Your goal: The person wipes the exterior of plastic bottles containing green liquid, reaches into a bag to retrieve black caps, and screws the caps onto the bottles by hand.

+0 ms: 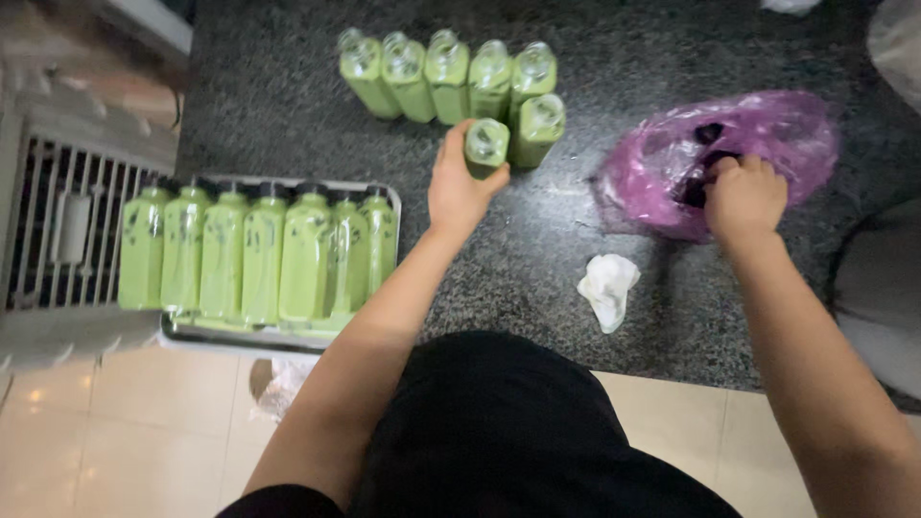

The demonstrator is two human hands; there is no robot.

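Head view: the left hand (459, 187) was clamped around 1 uncapped green bottle (486, 146) standing on the dark speckled tabletop (288, 86), just beside 6 more open bottles (446, 72). The right hand (743, 197) was inside a purple plastic bag (672, 163), fingers curled together on dark caps (693, 192); whether 1 was gripped could not be told. 7 capped bottles lay in a tray (389, 192) at the tabletop's edge. A crumpled white cloth (607, 286) lay between the arms. Risk, judged: the open bottles stood touching, so a nudge from the left hand could tip one and spill it.
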